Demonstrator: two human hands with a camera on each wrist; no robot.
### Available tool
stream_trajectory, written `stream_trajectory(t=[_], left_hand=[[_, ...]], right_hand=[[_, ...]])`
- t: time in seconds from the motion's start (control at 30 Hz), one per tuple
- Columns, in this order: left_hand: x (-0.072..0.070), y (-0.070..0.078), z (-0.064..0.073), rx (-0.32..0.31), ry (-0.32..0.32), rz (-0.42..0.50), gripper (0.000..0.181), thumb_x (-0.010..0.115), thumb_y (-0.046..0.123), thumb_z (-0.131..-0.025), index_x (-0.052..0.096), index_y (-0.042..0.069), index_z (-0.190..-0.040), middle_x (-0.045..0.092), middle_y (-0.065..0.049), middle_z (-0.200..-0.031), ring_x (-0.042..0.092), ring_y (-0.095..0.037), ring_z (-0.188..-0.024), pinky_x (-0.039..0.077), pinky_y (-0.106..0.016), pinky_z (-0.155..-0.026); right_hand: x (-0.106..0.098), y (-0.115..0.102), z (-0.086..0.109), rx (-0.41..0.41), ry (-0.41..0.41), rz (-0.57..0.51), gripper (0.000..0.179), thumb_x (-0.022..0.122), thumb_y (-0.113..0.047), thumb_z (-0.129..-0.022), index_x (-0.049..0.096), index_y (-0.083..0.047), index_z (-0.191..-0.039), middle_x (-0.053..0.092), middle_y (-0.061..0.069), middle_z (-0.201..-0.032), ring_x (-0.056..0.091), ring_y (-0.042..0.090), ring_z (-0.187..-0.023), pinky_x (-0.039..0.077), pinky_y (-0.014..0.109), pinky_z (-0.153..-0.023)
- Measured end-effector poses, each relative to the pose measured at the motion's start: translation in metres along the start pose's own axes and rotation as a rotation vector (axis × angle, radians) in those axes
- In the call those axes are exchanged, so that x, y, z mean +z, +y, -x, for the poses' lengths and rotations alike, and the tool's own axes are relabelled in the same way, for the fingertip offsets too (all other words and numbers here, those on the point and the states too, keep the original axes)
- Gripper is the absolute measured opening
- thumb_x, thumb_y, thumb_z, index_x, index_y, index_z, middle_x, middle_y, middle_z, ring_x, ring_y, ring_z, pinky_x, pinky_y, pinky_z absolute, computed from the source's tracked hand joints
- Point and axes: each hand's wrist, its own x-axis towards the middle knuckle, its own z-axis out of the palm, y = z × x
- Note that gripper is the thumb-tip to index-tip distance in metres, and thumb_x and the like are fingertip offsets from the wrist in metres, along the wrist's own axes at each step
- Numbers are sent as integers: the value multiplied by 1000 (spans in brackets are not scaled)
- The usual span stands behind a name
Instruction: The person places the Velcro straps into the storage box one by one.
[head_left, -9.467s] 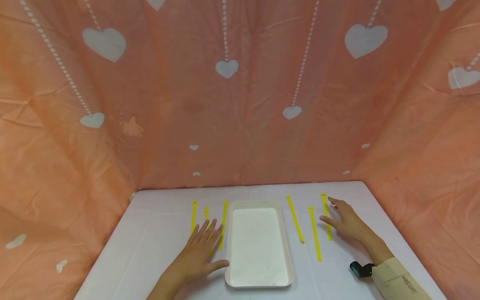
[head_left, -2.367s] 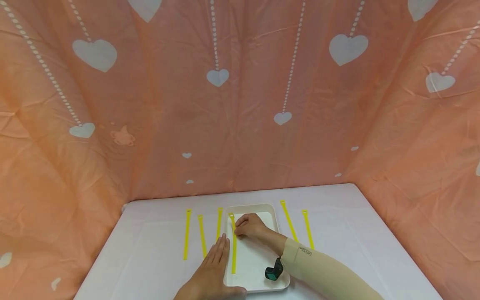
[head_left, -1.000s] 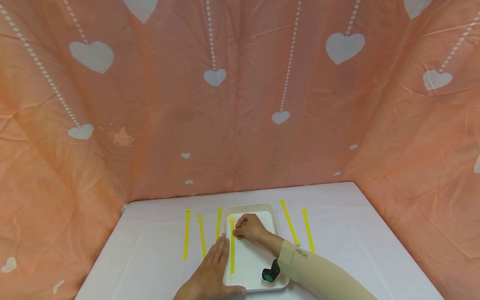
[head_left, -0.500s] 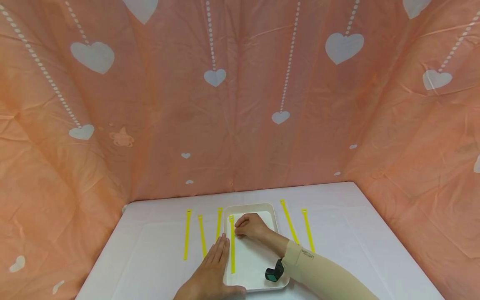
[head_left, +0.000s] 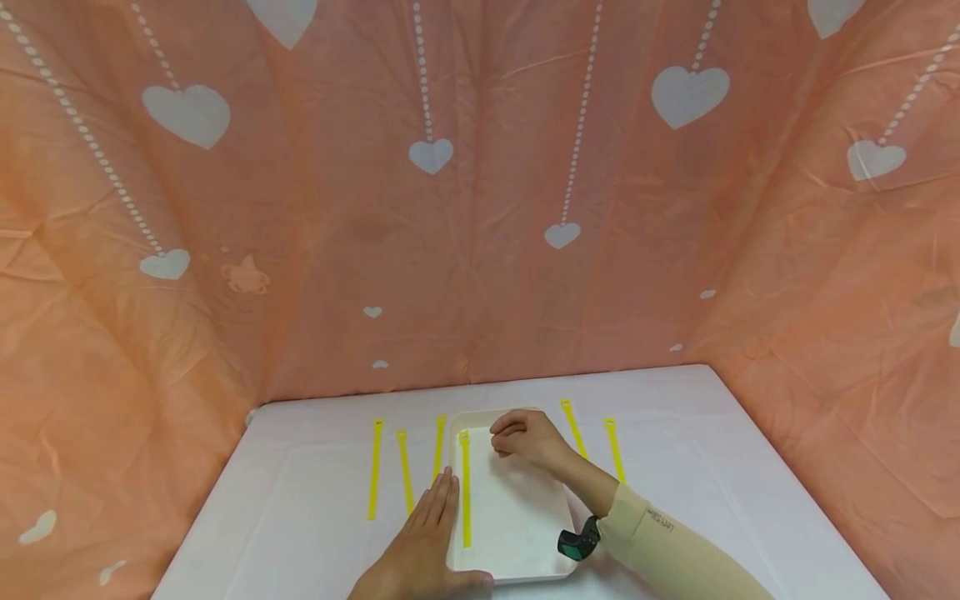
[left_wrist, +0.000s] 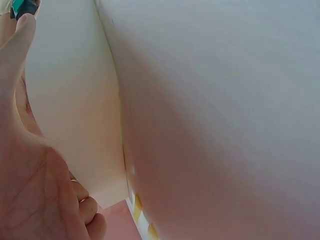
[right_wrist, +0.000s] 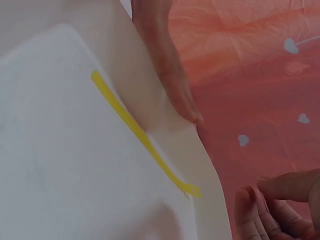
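In the head view a white rectangular tray [head_left: 517, 533] lies on the white table. Along its left inner side lies a flat yellow cable tie [head_left: 467, 492], its slotted head at the far end; the right wrist view shows that head [right_wrist: 192, 190] touching the tray's wall. My left hand [head_left: 420, 533] rests along the tray's left side with straight fingers, thumb by the near edge. My right hand [head_left: 528, 437] hovers over the tray's far part, right of the cable tie. Its fingers are loosely bent and hold nothing, as the right wrist view [right_wrist: 280, 205] also shows.
Left of the tray lie three more yellow cable ties [head_left: 374, 475], one partly behind my left hand. Two others [head_left: 613, 442] lie to the right, partly covered by my right arm. A peach curtain [head_left: 480, 275] with hearts stands behind the table. A small black device [head_left: 577, 543] sits at my right wrist.
About ten seconds ago the tray was bare and three cable ties lay right of it. One now lies in the tray. My right hand has just let go of it and moved right.
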Motion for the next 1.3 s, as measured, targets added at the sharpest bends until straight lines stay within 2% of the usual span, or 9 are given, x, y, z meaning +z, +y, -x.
stream_trajectory(t=[0.23,0.43,0.6,0.73,0.83,1.13,1.3], left_hand=[[0,-2,0,-9,-3,43,140,74,83,-80,12,-4,-170,5,-23,-179,12,-40,-165,19,-57,-131],[1,-1,-1,-20,-10,29,141,74,84,-79,11,-3,-170,4,-22,-179,13,-39,-165,21,-61,-130],[1,-1,-1,-27,-20,20,141,74,84,-80,10,-3,-170,3,-21,-179,12,-39,-165,21,-61,-130],[2,-2,0,3,4,25,140,76,82,-80,12,-6,-169,5,-25,-178,14,-42,-164,21,-61,-130],[3,-3,0,4,5,31,140,75,82,-80,12,-5,-169,5,-25,-178,13,-42,-164,19,-58,-131],[0,0,1,-6,-21,38,137,76,78,-83,11,-6,-169,3,-25,-178,13,-42,-164,21,-63,-129],[-1,0,0,-31,-47,57,137,75,79,-84,8,-3,-170,0,-23,-179,10,-41,-165,20,-63,-129]], right_hand=[[-25,0,16,-5,34,9,27,77,-1,-96,70,13,-118,77,13,-97,77,42,-94,65,50,-88],[-50,0,34,-36,66,16,30,77,-6,-98,68,13,-120,77,17,-102,76,40,-96,65,48,-89],[-70,-1,49,-3,134,37,29,78,-9,-99,70,10,-119,77,15,-106,76,34,-95,65,44,-87],[-85,3,58,21,187,74,29,78,-10,-99,71,9,-120,78,14,-107,76,35,-96,65,44,-88],[-95,8,64,34,214,86,30,78,-11,-99,71,8,-122,78,15,-109,77,36,-97,65,42,-87],[-125,26,76,76,304,154,32,79,-12,-99,71,8,-123,78,15,-109,78,29,-95,65,35,-81],[-138,35,82,120,362,188,34,79,-15,-99,71,8,-123,77,13,-106,77,26,-92,65,31,-77]])
